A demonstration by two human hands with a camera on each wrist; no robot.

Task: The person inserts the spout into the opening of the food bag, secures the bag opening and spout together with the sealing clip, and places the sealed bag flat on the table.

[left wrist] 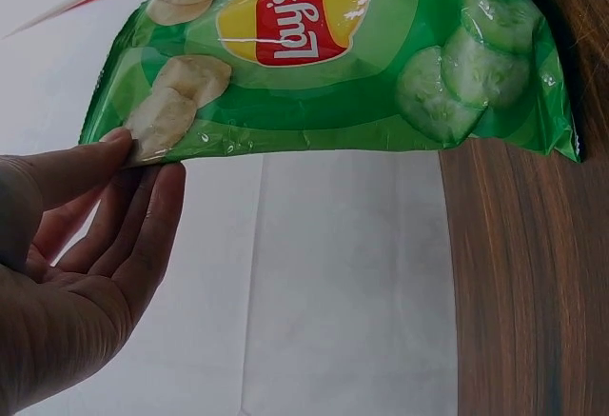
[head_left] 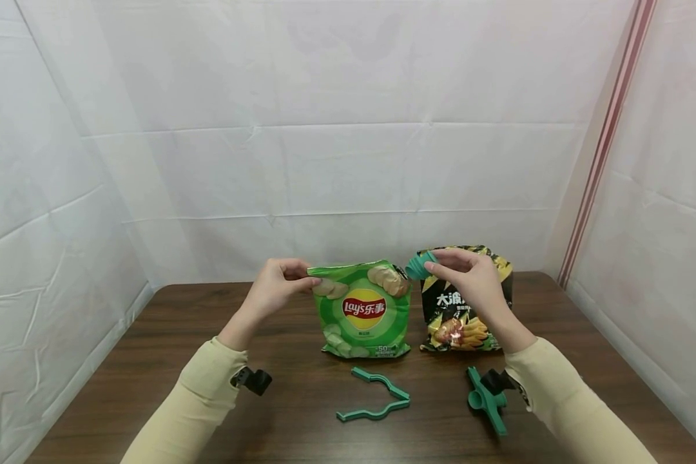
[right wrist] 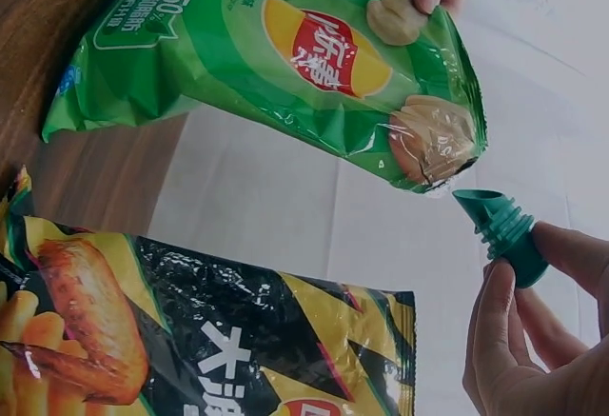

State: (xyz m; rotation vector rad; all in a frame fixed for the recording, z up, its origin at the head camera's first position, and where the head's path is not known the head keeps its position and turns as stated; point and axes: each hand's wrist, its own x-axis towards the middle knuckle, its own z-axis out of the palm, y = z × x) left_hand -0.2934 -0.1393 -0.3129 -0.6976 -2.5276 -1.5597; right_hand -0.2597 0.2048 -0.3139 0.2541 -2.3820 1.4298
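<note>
My left hand pinches the upper left corner of a green Lay's chip bag between thumb and fingers. The bag stands upright on the table, its front toward me. My right hand holds a small green threaded spout by its wide end. The spout's slanted mouth points at the bag's upper right corner, right at its edge in the right wrist view. Behind the right hand stands a black and yellow snack bag, partly covered by that hand.
In front of the green bag, a green bag clip lies spread in a V on the wooden table. A second green clip with a round middle part lies below the right wrist. White sheeting hangs behind and at both sides.
</note>
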